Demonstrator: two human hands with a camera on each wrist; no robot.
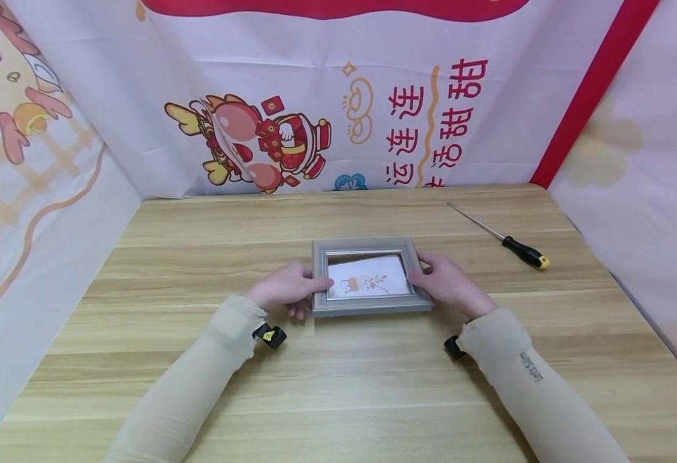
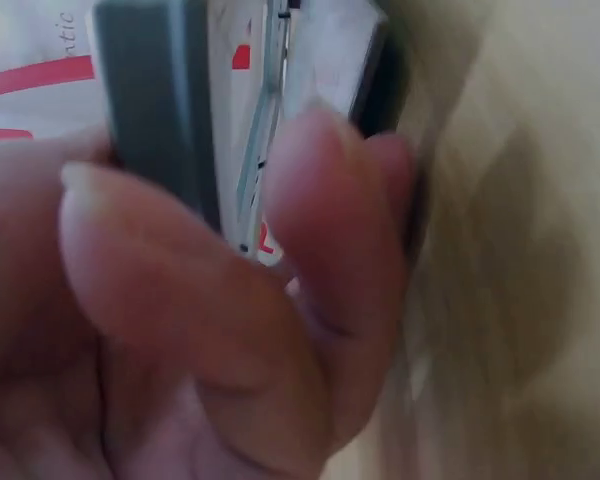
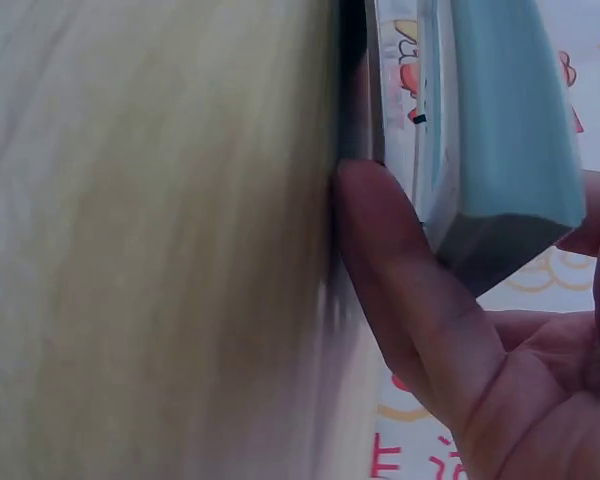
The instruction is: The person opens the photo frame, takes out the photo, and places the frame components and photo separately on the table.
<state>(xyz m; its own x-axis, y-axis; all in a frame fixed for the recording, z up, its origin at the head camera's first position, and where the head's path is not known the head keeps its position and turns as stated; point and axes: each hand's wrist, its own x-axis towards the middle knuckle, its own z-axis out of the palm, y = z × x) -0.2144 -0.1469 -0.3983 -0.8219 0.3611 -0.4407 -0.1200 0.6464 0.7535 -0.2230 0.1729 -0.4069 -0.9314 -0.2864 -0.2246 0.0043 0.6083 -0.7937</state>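
Between both hands is a grey picture frame (image 1: 371, 308), face up and lifted slightly off the table. Through its opening, a white card (image 1: 367, 276) with a small animal and plant drawing sits at a slant, a dark gap above it. My left hand (image 1: 285, 287) grips the frame's left side, thumb on the front and fingers beneath. At the right side, my right hand (image 1: 448, 283) holds it likewise. In the right wrist view, the frame's edge (image 3: 510, 120) stands apart from a thin panel (image 3: 374, 90) that the fingers (image 3: 400, 240) support from below.
A screwdriver (image 1: 524, 252) with a black and yellow handle lies at the back right of the wooden table (image 1: 361, 399). Printed cloth (image 1: 315, 51) hangs behind the table and along both sides.
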